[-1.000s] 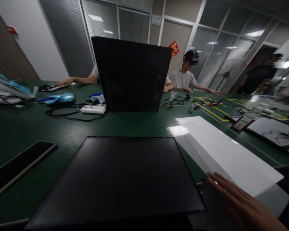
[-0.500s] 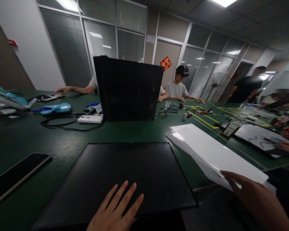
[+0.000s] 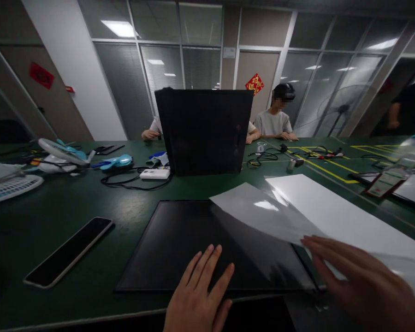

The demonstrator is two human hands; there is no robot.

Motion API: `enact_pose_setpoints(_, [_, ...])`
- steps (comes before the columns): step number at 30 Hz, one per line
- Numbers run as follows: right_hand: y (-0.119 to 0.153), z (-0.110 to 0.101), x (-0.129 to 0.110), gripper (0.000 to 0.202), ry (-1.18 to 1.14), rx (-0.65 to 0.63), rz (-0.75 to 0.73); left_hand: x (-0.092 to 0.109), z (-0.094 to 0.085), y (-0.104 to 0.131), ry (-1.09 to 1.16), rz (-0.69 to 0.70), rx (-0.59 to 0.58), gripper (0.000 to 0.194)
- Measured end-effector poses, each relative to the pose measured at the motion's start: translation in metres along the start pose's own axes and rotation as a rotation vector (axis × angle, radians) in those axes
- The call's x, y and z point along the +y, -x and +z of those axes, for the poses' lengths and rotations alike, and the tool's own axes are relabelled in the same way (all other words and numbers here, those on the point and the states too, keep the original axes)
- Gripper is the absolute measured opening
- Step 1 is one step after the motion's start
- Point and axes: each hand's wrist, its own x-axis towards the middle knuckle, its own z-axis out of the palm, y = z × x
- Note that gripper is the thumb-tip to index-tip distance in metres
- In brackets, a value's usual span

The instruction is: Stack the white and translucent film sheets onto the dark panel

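A flat black screen panel (image 3: pixel 180 240) lies in front of me on the green table. My left hand (image 3: pixel 202 290) rests on its near part with the fingers stretched out. On the right, my right hand (image 3: pixel 363 276) pinches the near edge of a thin translucent plastic sheet (image 3: pixel 245 203). This sheet is raised and reaches over the panel's far right part, with light glaring on it. Beneath and to the right of it lies a larger white sheet (image 3: pixel 332 207), partly covered by my right hand and the film.
A phone (image 3: pixel 71 251) lies left of the panel. Behind stands a large black box-like thing (image 3: pixel 207 131), beside a white power bank-like block (image 3: pixel 155 174) and cables (image 3: pixel 124 185). A fan (image 3: pixel 14 184) is far left. A person (image 3: pixel 273 122) sits across the table.
The translucent sheet has been lifted off the white sheet and moved left, over the panel, by my right hand. My left hand stays on the panel. The view has turned left.
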Motion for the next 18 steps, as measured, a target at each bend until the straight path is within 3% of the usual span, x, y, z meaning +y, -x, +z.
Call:
enact_pose_setpoints(3, [-0.01, 0.022, -0.035, 0.035, -0.019, -0.032, -0.329, 0.003, 0.003, 0.009, 0.072, -0.023, 0.201, 0.041])
enact_pose_setpoints(6, [-0.009, 0.044, -0.061, 0.042, -0.065, -0.061, -0.459, 0.002, 0.009, 0.018, 0.051, 0.001, 0.26, 0.037])
enact_pose_setpoints(11, [-0.003, 0.059, -0.077, 0.046, -0.129, -0.092, -0.387, -0.01, 0.012, 0.031, 0.008, -0.036, 0.163, 0.03])
enact_pose_setpoints(15, [0.0, 0.052, -0.08, 0.04, -0.096, -0.156, -0.477, -0.02, 0.004, 0.034, 0.014, 0.026, 0.056, 0.038])
enact_pose_setpoints(18, [0.008, 0.045, -0.072, 0.043, -0.086, -0.168, -0.455, -0.023, -0.003, 0.034, 0.024, 0.034, -0.009, 0.043])
